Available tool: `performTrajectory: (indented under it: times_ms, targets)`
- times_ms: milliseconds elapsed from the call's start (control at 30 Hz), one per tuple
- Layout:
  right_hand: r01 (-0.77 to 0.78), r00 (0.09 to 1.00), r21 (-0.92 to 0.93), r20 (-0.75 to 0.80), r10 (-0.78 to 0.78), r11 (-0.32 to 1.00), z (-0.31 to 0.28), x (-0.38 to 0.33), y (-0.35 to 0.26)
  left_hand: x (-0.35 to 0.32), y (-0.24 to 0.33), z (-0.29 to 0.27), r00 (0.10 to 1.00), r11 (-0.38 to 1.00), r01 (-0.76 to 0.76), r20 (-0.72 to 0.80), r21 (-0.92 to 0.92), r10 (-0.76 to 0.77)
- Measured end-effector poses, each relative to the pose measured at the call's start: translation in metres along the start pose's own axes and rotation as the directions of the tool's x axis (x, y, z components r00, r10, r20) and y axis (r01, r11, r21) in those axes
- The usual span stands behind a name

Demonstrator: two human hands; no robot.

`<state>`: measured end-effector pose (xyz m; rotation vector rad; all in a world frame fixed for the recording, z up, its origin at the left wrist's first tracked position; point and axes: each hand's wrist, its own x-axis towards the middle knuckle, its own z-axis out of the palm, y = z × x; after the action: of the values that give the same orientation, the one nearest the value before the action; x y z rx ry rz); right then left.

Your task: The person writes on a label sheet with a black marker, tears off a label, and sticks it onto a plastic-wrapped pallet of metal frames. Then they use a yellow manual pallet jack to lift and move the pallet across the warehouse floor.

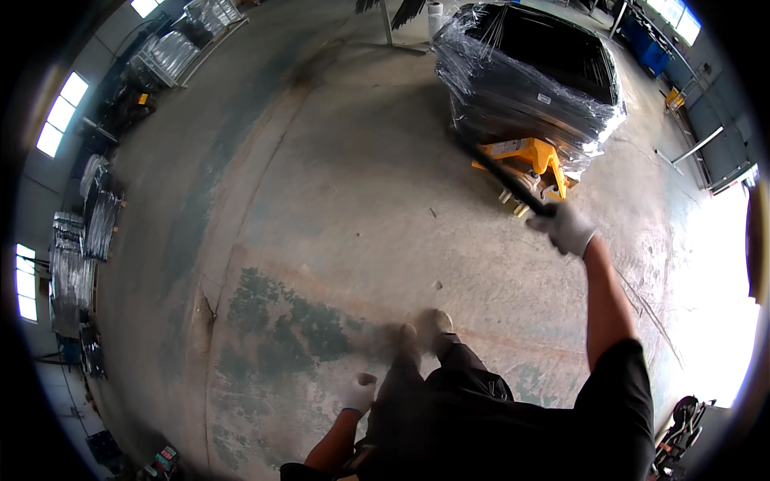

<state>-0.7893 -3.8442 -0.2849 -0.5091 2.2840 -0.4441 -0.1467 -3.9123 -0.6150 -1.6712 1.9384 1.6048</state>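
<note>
My right hand (pixel 568 230), in a pale glove, is closed around one end of a long black bar (pixel 504 172). The bar slants away to the far left, passing in front of a yellow pallet jack (pixel 545 152); whether the two are joined, I cannot tell. The jack stands at the near end of a large dark load (pixel 525 104) wrapped in clear film. My left hand (pixel 358 394), also gloved, hangs low beside my left leg, away from the load. Its fingers are blurred, and no object shows in it.
Film-wrapped stacks (pixel 74 272) line the left wall. A metal stand (pixel 387 28) is behind the load on its left. On the right are a metal frame (pixel 696 151) and a bright doorway (pixel 718 305). The concrete floor (pixel 337 208) has cracks and worn green paint.
</note>
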Motion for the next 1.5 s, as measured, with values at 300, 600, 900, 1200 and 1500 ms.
performTrajectory:
  times_ms: [300,600,900,1200,1500]
  targets:
    - [0.014,0.972,-0.260,0.232,0.048,0.966,0.397,0.002,0.131,-0.011,0.024,0.000,0.990,0.994,-0.028,-0.141,-0.104,0.013]
    - [0.249,0.957,-0.222,-0.089,-0.274,0.943,0.270,0.009,0.142,-0.082,-0.047,0.006,0.881,0.974,-0.011,-0.463,-0.228,-0.098]
    - [0.038,0.979,-0.022,-0.199,-0.042,0.999,0.245,0.028,0.204,-0.198,-0.258,0.098,0.758,0.796,0.153,-0.448,-0.585,-0.475]
    - [0.086,0.969,-0.050,-0.227,-0.096,0.995,0.308,-0.031,0.201,-0.290,-0.422,0.109,0.580,0.580,0.311,-0.333,-0.753,-0.743]
    - [0.029,0.968,-0.049,-0.247,-0.041,0.998,0.371,-0.091,0.143,-0.280,-0.439,0.046,0.604,0.654,0.140,-0.460,-0.743,-0.651]
